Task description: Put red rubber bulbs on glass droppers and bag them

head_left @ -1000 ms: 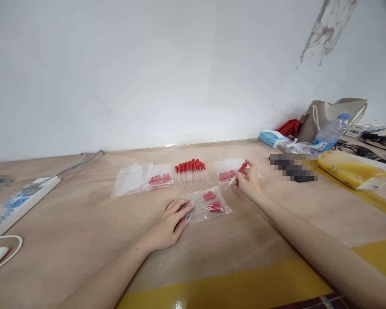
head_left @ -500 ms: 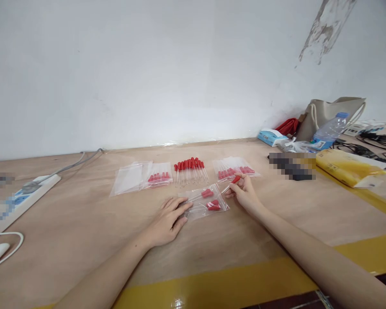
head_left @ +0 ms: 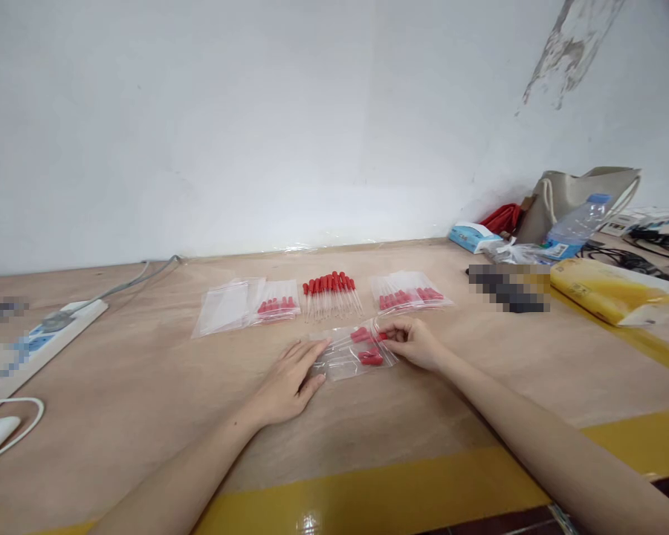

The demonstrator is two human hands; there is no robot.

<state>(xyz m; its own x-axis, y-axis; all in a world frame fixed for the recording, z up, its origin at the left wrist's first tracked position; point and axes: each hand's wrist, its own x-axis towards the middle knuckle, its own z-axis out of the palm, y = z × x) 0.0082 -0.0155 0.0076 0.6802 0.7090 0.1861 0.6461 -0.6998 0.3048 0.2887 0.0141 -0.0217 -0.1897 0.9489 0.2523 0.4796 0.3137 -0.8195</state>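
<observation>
A clear zip bag (head_left: 343, 372) lies flat on the table, its mouth toward the right, with several red-bulbed droppers inside. My left hand (head_left: 293, 383) rests on the bag's left end, fingers stretched out. At the mouth, my right hand (head_left: 416, 344) pinches the red bulb of a dropper (head_left: 381, 336); its glass tube is inside the bag and the fingertips partly cover the bulb. Just beyond, a row of loose droppers (head_left: 330, 286) lies fanned out, bulbs toward the wall.
Filled dropper bags (head_left: 409, 291) lie at right behind my hand, another filled bag (head_left: 279, 301) at left beside flat bags (head_left: 223, 308). A power strip (head_left: 61, 334) is far left. Tissue pack (head_left: 602, 290), water bottle (head_left: 577, 223) and grey bag (head_left: 585, 189) stand right.
My right hand has moved left and turned down to the bag's mouth, and the dropper it holds has gone into the bag. My left hand stays nearly in place.
</observation>
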